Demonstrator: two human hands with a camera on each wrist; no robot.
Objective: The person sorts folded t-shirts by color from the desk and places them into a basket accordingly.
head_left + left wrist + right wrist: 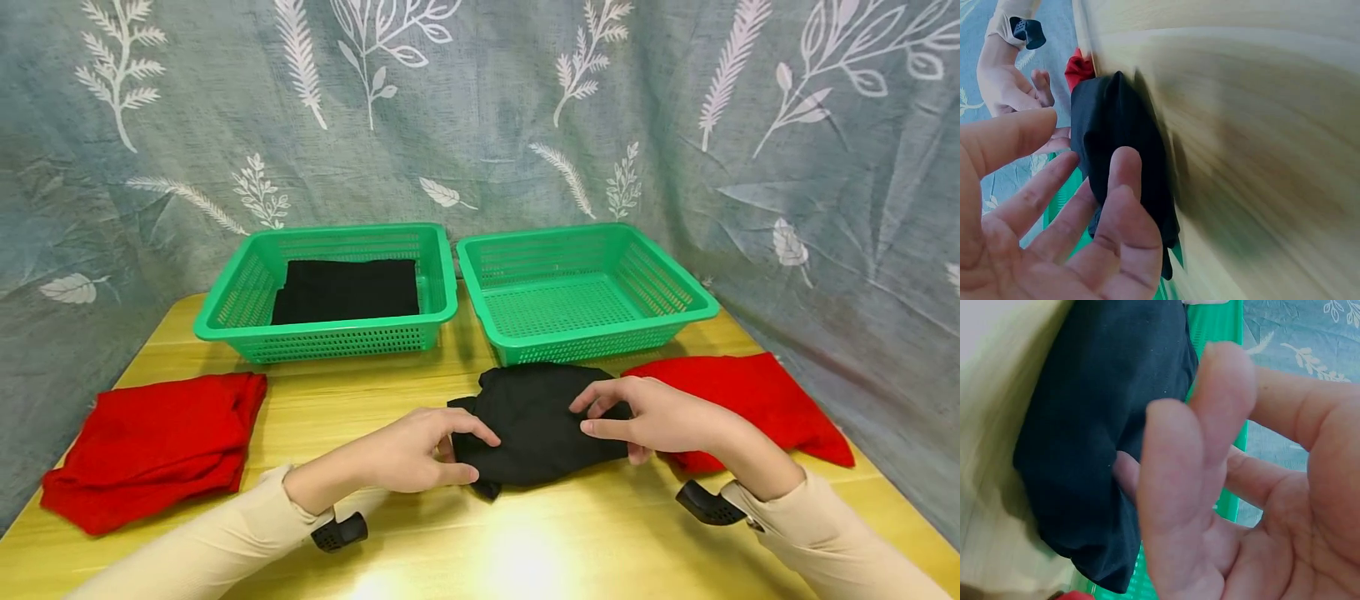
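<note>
Black cloth (536, 425) is laid on the tabletop (345, 390) at 5 o'clock in head view, flanked by left hand (414, 450) and right hand (656, 412), grips loosely spread, apparently so both ends are reachable.

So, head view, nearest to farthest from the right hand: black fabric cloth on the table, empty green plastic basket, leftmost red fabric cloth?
1. Black cloth: at the right hand's fingers.
2. Green basket: behind the black cloth.
3. Red cloth: far left side.

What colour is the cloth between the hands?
The cloth is black, clearest in the head view.
</note>
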